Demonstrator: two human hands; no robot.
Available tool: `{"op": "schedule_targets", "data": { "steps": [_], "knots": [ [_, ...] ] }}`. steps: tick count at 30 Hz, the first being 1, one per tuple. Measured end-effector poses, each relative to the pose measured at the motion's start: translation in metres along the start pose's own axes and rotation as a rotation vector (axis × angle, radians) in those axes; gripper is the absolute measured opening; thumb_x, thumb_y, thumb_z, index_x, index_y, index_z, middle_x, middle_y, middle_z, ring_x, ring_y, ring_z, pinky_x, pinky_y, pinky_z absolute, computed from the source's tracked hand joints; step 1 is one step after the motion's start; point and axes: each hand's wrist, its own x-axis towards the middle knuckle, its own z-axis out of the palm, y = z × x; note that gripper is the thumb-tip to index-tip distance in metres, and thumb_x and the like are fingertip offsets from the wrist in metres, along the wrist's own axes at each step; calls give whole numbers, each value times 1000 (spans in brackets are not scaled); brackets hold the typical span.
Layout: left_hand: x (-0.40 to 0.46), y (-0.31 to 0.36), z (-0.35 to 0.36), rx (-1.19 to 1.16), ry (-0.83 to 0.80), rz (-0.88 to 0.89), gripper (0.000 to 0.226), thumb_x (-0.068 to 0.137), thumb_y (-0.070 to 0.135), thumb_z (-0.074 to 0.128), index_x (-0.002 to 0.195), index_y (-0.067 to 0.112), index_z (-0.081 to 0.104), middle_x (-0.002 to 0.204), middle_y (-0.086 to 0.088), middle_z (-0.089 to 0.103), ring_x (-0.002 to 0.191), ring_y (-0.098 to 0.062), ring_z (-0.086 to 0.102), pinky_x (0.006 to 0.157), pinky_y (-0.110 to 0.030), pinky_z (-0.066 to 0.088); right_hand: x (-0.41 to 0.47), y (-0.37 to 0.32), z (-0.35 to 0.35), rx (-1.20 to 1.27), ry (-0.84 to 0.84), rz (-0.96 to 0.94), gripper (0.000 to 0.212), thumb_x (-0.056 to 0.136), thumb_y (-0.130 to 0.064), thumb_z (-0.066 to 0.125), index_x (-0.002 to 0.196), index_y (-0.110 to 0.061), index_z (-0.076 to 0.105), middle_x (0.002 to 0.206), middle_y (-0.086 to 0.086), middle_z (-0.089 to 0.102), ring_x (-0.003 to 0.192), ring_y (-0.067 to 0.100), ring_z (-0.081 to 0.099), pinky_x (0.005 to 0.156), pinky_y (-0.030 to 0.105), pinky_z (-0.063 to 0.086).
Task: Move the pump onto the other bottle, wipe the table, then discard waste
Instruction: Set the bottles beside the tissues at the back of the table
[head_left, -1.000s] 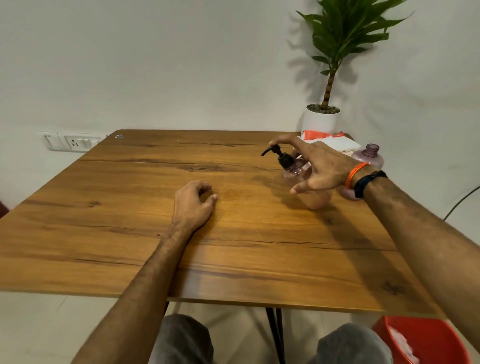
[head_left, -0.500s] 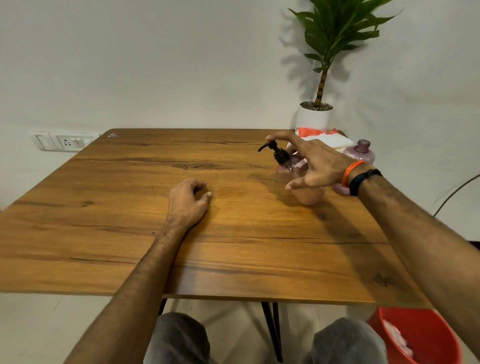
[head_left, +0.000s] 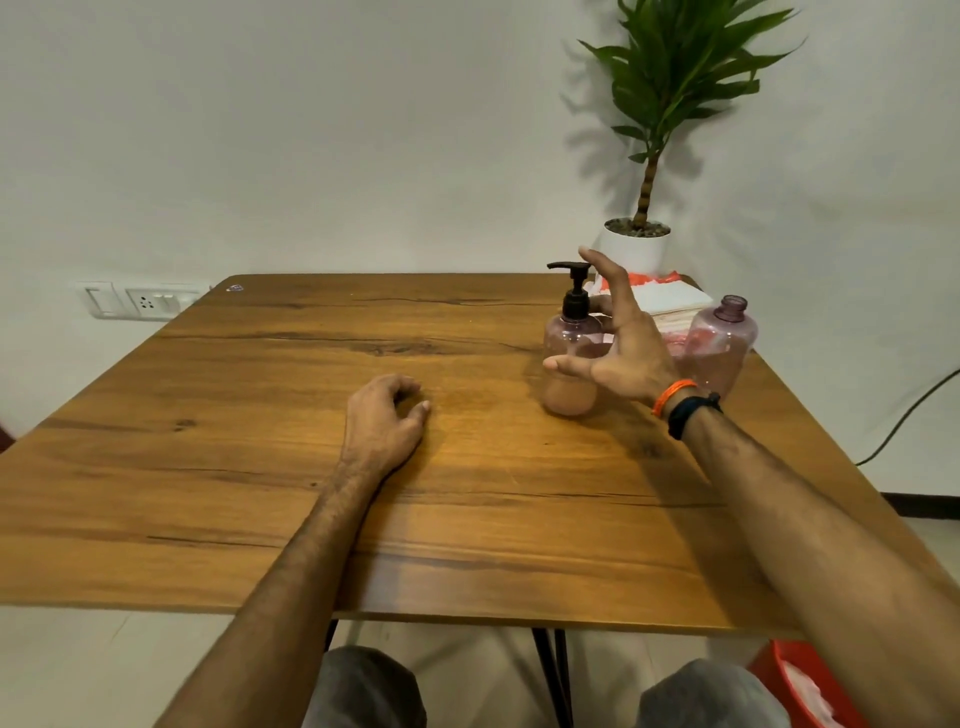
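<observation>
the table (head_left: 260, 441) is warm brown wood with dark grain streaks. both bottles are clear pink: the pump bottle (head_left: 569, 358) has a black pump (head_left: 574, 288), the capless bottle (head_left: 722, 348) none. the bin (head_left: 800, 686) is red, the plant pot (head_left: 635, 252) white, the leaves (head_left: 680, 67) green.

R hand (head_left: 626, 348) spread beside pump bottle (head_left: 570, 358), L hand (head_left: 383, 422) resting on table (head_left: 249, 415)

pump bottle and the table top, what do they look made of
Pump bottle: seemingly clear pink-tinted plastic, glossy; the peach liquid shows through its wall. Its black pump looks like matte plastic.
Table: wood-grain top with dark knots and streaks, satin sheen; solid wood or laminate cannot be told.
</observation>
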Motion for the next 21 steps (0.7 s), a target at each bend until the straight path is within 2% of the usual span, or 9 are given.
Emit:
{"op": "schedule_targets", "data": {
  "steps": [2,4,7,10,12,15,17,19,21],
  "knots": [
    [0,0,2,18,23,1,31,86,18,70,115,5,68,122,-10,66,115,-23,59,101,-26,41,-1,2,8,40,48,9,121,55,-26,93,145,-52,15,107,-16,58,92,-10,63,68,8,50],
    [1,-1,3,23,37,3,30,86,17,71,113,5,69,121,-10,67,114,-23,60,100,-25,40,0,3,16,66,67,12,122,56,-26,93,145,-51,14,113,-9,58,99,2,63,74,11,50],
    [1,-3,3,25,34,12,30,85,17,71,113,5,69,119,-10,68,114,-23,60,99,-25,40,2,1,26,81,58,23,121,57,-25,92,146,-49,13,115,-7,54,107,11,57,83,20,46],
    [2,-4,4,22,34,19,30,85,17,71,113,5,69,120,-9,67,114,-23,60,98,-22,39,4,1,32,100,48,57,119,60,-23,92,147,-45,13,124,-3,54,115,13,53,89,28,47],
    [2,-5,4,25,30,18,30,86,17,71,113,5,69,121,-9,67,114,-23,60,99,-23,39,4,2,33,99,50,72,119,60,-23,92,148,-39,13,130,-1,55,118,12,52,93,28,45],
    [3,-6,4,8,7,7,31,86,18,71,114,6,69,122,-9,66,114,-22,59,100,-25,40,1,3,32,107,35,93,120,58,-27,92,149,-31,14,129,-9,54,121,12,52,100,31,42],
    [3,-4,4,7,5,-10,31,85,19,71,115,8,69,121,-8,67,113,-21,60,98,-22,40,-1,2,28,118,13,124,121,57,-33,92,150,-27,15,135,-6,52,123,13,49,104,32,39],
    [4,-3,4,-9,11,-51,32,85,19,72,115,9,69,120,-7,68,112,-20,61,95,-20,39,-2,-2,22,157,-11,153,113,62,-35,89,149,-26,18,143,0,48,123,12,47,102,31,39],
    [4,1,2,-74,3,-108,34,85,20,73,117,10,68,118,-6,68,111,-18,62,94,-19,41,-2,-7,12,223,-17,159,95,71,-28,84,146,-24,26,142,1,48,122,11,49,98,28,43]
  ]
}}
